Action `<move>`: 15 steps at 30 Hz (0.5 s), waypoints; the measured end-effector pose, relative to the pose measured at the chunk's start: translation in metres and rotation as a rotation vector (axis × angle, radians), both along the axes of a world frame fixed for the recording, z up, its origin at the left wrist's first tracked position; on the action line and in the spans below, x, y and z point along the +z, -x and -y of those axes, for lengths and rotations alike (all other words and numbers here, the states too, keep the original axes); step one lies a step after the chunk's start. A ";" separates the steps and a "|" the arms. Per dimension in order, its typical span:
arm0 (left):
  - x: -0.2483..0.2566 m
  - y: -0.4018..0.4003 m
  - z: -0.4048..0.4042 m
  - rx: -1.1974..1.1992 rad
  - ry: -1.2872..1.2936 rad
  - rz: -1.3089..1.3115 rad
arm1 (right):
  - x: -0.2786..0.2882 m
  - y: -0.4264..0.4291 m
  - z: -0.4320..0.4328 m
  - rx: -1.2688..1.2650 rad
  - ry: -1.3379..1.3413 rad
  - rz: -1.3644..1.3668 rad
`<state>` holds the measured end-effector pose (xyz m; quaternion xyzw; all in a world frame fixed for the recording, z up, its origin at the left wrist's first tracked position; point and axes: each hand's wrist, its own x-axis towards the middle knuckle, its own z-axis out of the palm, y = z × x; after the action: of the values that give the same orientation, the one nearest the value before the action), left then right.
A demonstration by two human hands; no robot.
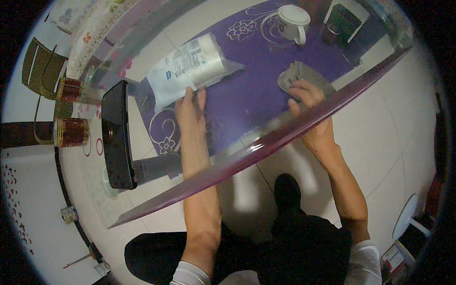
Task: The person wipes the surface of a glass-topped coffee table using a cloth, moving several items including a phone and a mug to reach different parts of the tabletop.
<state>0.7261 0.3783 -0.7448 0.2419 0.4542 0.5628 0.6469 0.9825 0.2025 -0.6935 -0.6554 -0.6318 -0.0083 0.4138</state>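
My left hand reaches over the glass tabletop, its fingertips at the near edge of a clear plastic pack. This pack lies slanted and seems to hold a white textured roll or stack; its wrapper bears printing. Whether the fingers grip it or only touch it, I cannot tell. To the right, my right hand has its fingers on a folded grey cloth, which is bunched at its left end. Part of the cloth is hidden beneath the hand.
A white lidded mug stands at the far side. On the left a black tablet-like device is propped up near a dark red canister. The table's glass edge runs diagonally over my legs. A purple floral panel shows under the glass.
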 end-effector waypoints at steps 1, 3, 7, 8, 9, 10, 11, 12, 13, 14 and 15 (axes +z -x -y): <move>0.004 0.001 0.000 0.021 0.024 -0.112 | 0.000 -0.001 -0.003 0.007 -0.001 -0.023; 0.011 0.004 0.003 0.056 -0.005 -0.365 | -0.008 0.002 -0.013 0.085 -0.001 -0.087; 0.003 0.014 0.006 0.140 -0.100 -0.761 | -0.022 0.021 -0.061 0.135 0.039 -0.294; 0.001 0.020 0.005 0.176 -0.100 -0.824 | -0.025 0.031 -0.079 0.137 0.111 -0.390; 0.003 0.021 0.004 0.163 -0.078 -0.746 | -0.030 0.039 -0.098 0.135 0.189 -0.485; 0.011 0.013 0.002 0.146 -0.058 -0.664 | -0.034 0.038 -0.117 0.105 0.248 -0.439; 0.016 0.006 0.000 0.126 -0.043 -0.575 | -0.038 0.036 -0.135 0.070 0.300 -0.387; 0.016 0.005 -0.002 0.133 -0.046 -0.616 | -0.044 0.037 -0.150 0.047 0.350 -0.341; 0.016 0.000 -0.004 0.140 -0.048 -0.651 | -0.050 0.032 -0.162 0.094 0.386 -0.427; 0.017 -0.005 -0.006 0.144 -0.050 -0.685 | -0.055 0.027 -0.172 0.139 0.422 -0.511; 0.018 -0.006 -0.007 0.141 -0.045 -0.780 | -0.056 0.027 -0.174 0.190 0.467 -0.596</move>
<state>0.7323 0.3853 -0.7268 0.4196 0.6689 0.4816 0.3803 0.9557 0.3767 -0.7493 -0.6441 -0.5269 0.3647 0.4179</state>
